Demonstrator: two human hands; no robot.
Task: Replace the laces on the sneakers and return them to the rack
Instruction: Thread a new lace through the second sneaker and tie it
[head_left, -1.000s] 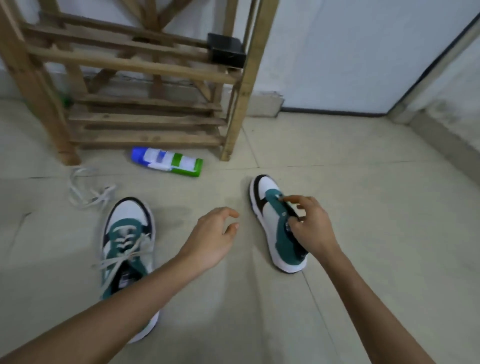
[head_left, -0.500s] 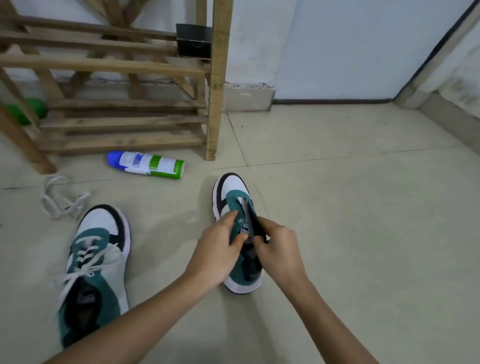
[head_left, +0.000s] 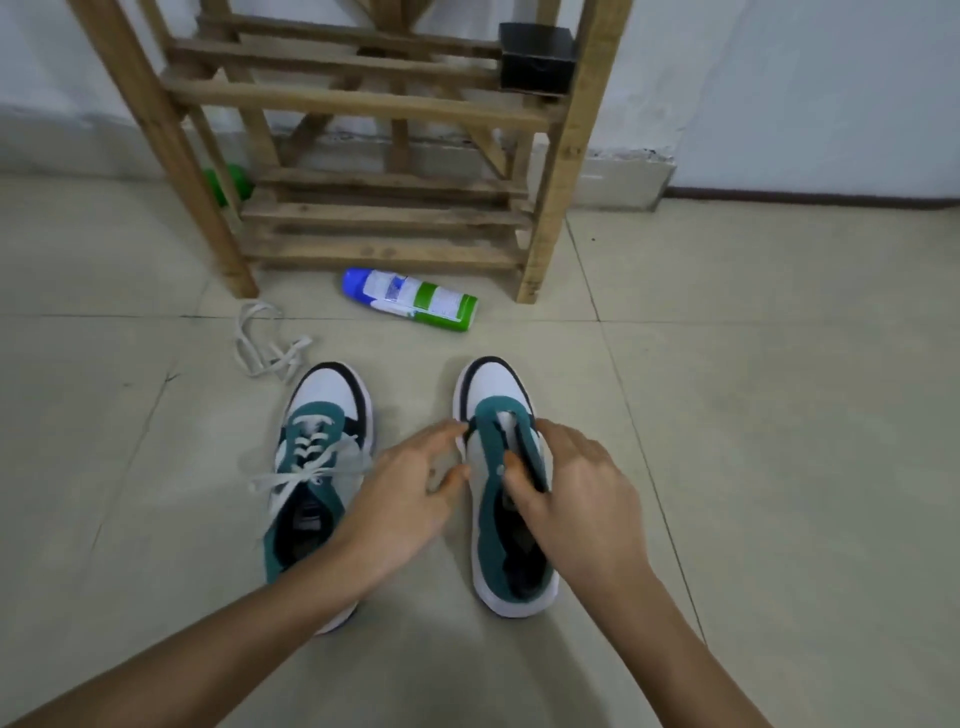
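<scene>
Two green, white and black sneakers stand side by side on the tiled floor. The left sneaker (head_left: 317, 457) carries a loosely threaded white lace. The right sneaker (head_left: 501, 493) has no lace. My right hand (head_left: 576, 493) grips its right eyelet flap, thumb inside the opening. My left hand (head_left: 410, 488) touches the shoe's left side with relaxed fingers. A loose white lace (head_left: 260, 343) lies on the floor beyond the left sneaker. The wooden rack (head_left: 363, 156) stands against the wall ahead.
A blue, white and green spray can (head_left: 415, 301) lies on its side in front of the rack. A black box (head_left: 537, 57) sits on an upper rack slat. Something green (head_left: 228, 182) lies behind the rack's left leg.
The view swung left, so both sneakers sit centred now. My left hand came across to the laceless sneaker and has now eased off its flap. My right hand keeps its hold.
</scene>
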